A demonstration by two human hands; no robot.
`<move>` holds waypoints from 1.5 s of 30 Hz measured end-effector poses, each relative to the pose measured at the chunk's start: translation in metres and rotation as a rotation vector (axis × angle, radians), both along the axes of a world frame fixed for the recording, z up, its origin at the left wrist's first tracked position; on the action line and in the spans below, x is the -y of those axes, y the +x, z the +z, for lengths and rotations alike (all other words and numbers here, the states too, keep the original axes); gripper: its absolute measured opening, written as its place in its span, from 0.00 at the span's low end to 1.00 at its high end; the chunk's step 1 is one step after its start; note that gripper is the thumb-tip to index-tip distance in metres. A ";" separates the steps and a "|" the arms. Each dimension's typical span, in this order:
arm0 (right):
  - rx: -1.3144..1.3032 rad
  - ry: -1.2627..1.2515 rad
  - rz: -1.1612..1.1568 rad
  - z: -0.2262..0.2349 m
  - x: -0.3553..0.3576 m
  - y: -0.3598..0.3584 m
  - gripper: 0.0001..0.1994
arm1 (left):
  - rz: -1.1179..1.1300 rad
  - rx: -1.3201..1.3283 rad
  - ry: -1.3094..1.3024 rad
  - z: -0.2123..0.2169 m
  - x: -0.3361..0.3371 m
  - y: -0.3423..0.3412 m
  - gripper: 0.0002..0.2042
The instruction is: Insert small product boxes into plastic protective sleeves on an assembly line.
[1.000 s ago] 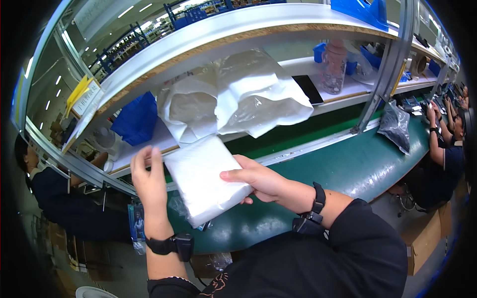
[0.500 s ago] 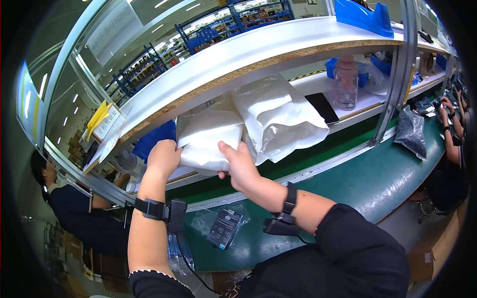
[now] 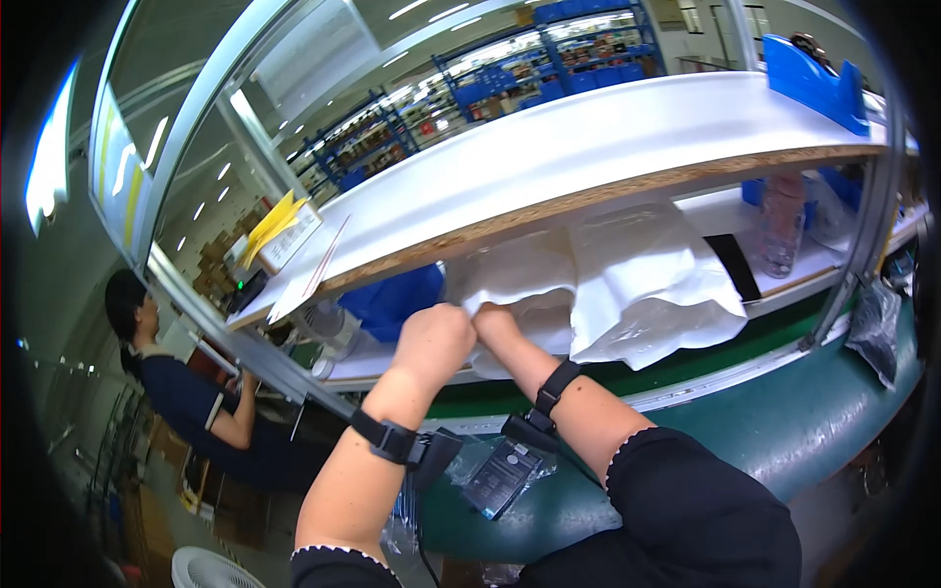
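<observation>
Two white plastic bags lie side by side on the lower shelf. At the mouth of the left white bag (image 3: pixel 524 267), my left hand (image 3: pixel 437 339) is closed round its left edge, fingers mostly turned away. My right hand (image 3: pixel 496 325) reaches into that same bag's opening; its fingers are hidden inside, so only the wrist shows. The other white bag (image 3: pixel 647 294) sits right beside it, its mouth gaping toward me. A dark flat packet in clear plastic (image 3: pixel 503 478) rests on the green bench below my forearms.
Above my hands runs a white upper shelf (image 3: pixel 549 147) with a chipboard edge. A blue bin (image 3: pixel 394 302) stands left of the bags; a black phone-like slab (image 3: pixel 733 267) and a pink-topped bottle (image 3: pixel 781 227) stand right. A co-worker (image 3: pixel 201 392) sits at the left.
My right hand has gone from gripping the front of the left bag to inside its opening. My left hand stays at the bag's left edge. The whole view has shifted.
</observation>
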State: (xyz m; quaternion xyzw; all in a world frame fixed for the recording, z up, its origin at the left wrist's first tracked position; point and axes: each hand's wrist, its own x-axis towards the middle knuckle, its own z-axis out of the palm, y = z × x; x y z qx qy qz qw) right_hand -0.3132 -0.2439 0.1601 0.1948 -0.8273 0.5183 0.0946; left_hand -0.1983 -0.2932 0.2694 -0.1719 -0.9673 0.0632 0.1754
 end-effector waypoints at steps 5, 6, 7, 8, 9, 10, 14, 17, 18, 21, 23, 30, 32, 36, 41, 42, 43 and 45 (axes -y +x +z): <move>-0.280 -0.051 0.009 -0.007 -0.006 0.000 0.14 | -0.036 -0.001 0.359 -0.011 0.004 0.040 0.10; -0.347 -0.067 -0.018 -0.008 -0.014 0.005 0.14 | -0.034 0.012 0.374 -0.018 0.006 0.049 0.10; -0.362 -0.205 -0.067 -0.012 -0.024 0.019 0.15 | -0.028 0.120 0.517 -0.028 0.012 0.065 0.11; -0.380 -0.350 -0.111 -0.007 -0.034 0.048 0.15 | -0.015 0.223 0.653 -0.037 0.021 0.089 0.12; -0.373 -0.338 -0.129 -0.003 -0.052 0.074 0.15 | 0.003 0.347 0.704 -0.050 0.028 0.108 0.12; -0.391 -0.386 -0.060 0.000 -0.073 0.101 0.14 | 0.024 0.474 0.750 -0.064 0.035 0.127 0.13; 0.221 -0.241 0.870 0.018 -0.164 0.163 0.14 | -0.012 1.259 0.871 -0.071 0.032 0.192 0.16; 0.432 -0.108 1.508 0.079 -0.233 0.208 0.19 | -0.119 1.563 1.123 -0.075 -0.003 0.207 0.16; 0.304 -0.174 1.607 0.096 -0.243 0.223 0.20 | -0.132 1.594 1.126 -0.088 -0.010 0.207 0.16; -0.240 -0.567 1.591 0.117 -0.257 0.268 0.19 | 0.009 1.371 1.195 -0.140 -0.040 0.192 0.14; -0.538 -0.881 1.340 0.115 -0.264 0.294 0.20 | -0.047 1.298 1.050 -0.174 -0.067 0.187 0.14; -0.681 -0.143 0.623 0.149 -0.362 0.373 0.12 | -0.354 1.345 0.597 -0.237 -0.164 0.185 0.13; -0.795 0.060 0.243 0.151 -0.372 0.399 0.11 | -0.562 1.252 0.390 -0.245 -0.193 0.182 0.13; -1.059 0.458 -0.294 0.150 -0.403 0.463 0.11 | -0.766 0.906 0.201 -0.233 -0.290 0.187 0.10; -1.248 0.813 -0.770 0.154 -0.474 0.553 0.08 | -0.825 0.718 0.217 -0.257 -0.433 0.226 0.14; -1.243 0.851 -0.821 0.152 -0.480 0.575 0.08 | -0.853 0.724 0.226 -0.266 -0.457 0.237 0.15; -1.108 0.772 -0.928 0.150 -0.481 0.596 0.06 | -0.948 0.797 0.212 -0.273 -0.482 0.249 0.15; -1.162 1.026 -0.763 0.148 -0.510 0.645 0.05 | -1.179 0.950 0.110 -0.275 -0.535 0.286 0.16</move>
